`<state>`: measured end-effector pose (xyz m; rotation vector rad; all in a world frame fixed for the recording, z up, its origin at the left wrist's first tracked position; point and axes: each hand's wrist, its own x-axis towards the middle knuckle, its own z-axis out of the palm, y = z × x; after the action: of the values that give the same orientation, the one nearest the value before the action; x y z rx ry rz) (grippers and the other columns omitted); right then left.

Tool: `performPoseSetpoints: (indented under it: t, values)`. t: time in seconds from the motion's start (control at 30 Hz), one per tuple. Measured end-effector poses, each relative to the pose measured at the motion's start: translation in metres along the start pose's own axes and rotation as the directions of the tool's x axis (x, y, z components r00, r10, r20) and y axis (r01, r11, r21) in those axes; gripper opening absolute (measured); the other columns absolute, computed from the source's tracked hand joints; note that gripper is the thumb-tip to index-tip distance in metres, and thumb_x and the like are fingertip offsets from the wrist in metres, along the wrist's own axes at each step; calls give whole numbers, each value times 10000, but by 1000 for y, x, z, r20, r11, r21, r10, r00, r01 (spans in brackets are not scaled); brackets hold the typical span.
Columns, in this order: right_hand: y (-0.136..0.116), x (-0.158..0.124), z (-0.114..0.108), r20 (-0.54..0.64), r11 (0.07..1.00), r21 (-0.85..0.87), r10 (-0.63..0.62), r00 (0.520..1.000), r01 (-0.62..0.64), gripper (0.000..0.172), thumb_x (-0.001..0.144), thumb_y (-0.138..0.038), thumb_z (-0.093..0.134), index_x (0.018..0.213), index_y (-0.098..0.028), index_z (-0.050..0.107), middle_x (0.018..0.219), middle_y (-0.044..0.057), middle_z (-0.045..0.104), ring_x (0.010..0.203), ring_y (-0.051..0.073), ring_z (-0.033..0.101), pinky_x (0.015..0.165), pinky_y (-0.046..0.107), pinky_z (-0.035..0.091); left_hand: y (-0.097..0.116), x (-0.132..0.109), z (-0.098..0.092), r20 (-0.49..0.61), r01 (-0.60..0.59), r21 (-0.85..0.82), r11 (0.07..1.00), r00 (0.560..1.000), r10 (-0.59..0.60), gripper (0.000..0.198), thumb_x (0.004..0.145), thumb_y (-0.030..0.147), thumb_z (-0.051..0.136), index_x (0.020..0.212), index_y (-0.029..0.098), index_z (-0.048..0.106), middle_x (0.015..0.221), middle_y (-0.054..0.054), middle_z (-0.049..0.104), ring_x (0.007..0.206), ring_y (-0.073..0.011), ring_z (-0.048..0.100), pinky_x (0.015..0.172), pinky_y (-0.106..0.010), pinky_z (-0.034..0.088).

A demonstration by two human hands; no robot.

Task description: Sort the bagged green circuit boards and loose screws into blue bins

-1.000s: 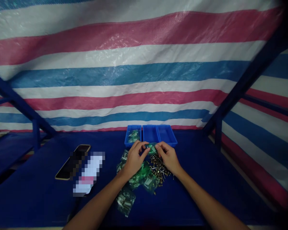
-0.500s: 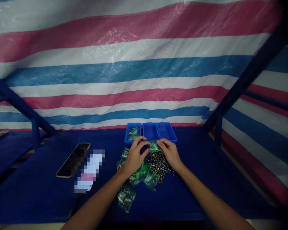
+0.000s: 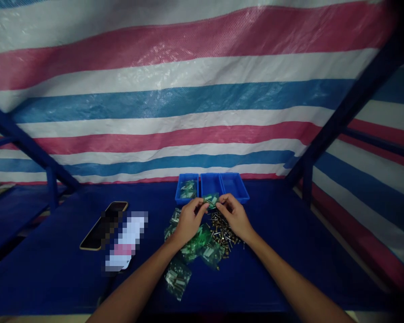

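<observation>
Between my hands is a small clear plastic bag (image 3: pixel 211 200) with green and whitish pieces inside. My left hand (image 3: pixel 190 218) pinches its left edge between thumb and fingers. On the other side my right hand (image 3: pixel 234 215) grips the bag's right edge, also with thumb and fingers. Below it lies a loose heap of brass-coloured screws (image 3: pixel 224 233), partly under my right hand. A pile of green plastic pieces (image 3: pixel 198 242) and filled bags (image 3: pixel 211 252) spreads beside the screws, partly hidden by my left hand and wrist.
Behind my hands stand blue trays: the left tray (image 3: pixel 177 193) holds filled bags, and two more (image 3: pixel 211 183) sit beside it. One filled bag (image 3: pixel 177 279) lies nearer me. A phone (image 3: pixel 103 226) and a blurred-out bright item (image 3: pixel 126 242) lie on the blue table (image 3: pixel 289 260) at left.
My left fingers, spread beside the bag before, have closed on its left edge. The bag has shifted slightly left and up, and my right hand still holds it.
</observation>
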<state>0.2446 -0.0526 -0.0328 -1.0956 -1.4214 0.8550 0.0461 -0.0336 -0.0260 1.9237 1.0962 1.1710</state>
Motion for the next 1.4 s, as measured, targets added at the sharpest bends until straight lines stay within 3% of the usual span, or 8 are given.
performPoseSetpoints:
  t: [0.07,0.17,0.23,0.5,0.7,0.9,1.1,1.4]
  values:
    - [1,1,-1,9,1000,21,1,1000,-2,237,966,-468,691,940,-243,622,848,-7,587,751,183,537,720,300,431,-1,0,1,-14,-5,8,1000,1000,5,192,1043,393,603,1109,221,656,833,-2,707,759,-180,688,713,-283,500]
    - [2,2,-2,6,998,59,28,1000,-28,259,944,-480,720,910,-240,626,809,-15,582,723,177,529,698,298,415,-1,-1,2,-58,-45,13,999,997,45,389,1036,360,623,1394,245,525,909,-3,686,738,-158,639,697,-274,498]
    - [1,3,-2,2,994,93,51,999,-51,277,930,-492,737,911,-237,632,793,-15,590,708,174,530,686,297,408,1,-2,1,-75,-89,38,995,993,91,454,1034,346,629,1454,261,477,994,-21,676,735,-146,610,688,-269,500]
    - [-6,4,-1,29,953,267,138,990,-140,397,843,-530,828,977,-247,584,733,-30,650,653,166,560,659,288,403,7,-5,-3,12,-232,140,963,973,232,332,1004,373,679,1325,297,642,1247,-84,643,954,-214,659,771,-341,574]
    - [-12,3,-3,69,974,171,140,988,-150,380,924,-593,711,1007,-226,662,817,29,736,568,150,486,548,285,351,5,0,-12,-74,-228,175,958,967,243,222,1029,304,627,1234,284,711,1190,-84,706,1046,-243,685,882,-401,585]
    - [-15,5,-4,23,979,161,121,992,-124,388,950,-602,666,1001,-218,689,832,37,735,546,139,447,526,281,348,-8,33,-42,-214,-137,327,935,953,215,257,1009,247,619,1249,278,705,1240,-60,737,1160,-258,653,1043,-446,511]
    - [-11,4,-3,13,991,94,95,995,-96,400,957,-621,646,981,-224,689,816,27,725,586,160,524,560,286,385,-39,60,-57,-70,-51,565,823,992,109,289,988,246,591,1250,239,712,1210,-73,762,1176,-309,624,1039,-480,465]
    - [-6,1,-1,43,995,52,87,995,-89,334,981,-570,638,987,-240,686,845,24,717,753,208,641,671,304,462,-43,70,-59,-7,-23,690,724,999,38,369,1005,261,504,1326,237,683,1333,-98,714,1315,-365,514,1131,-572,342]
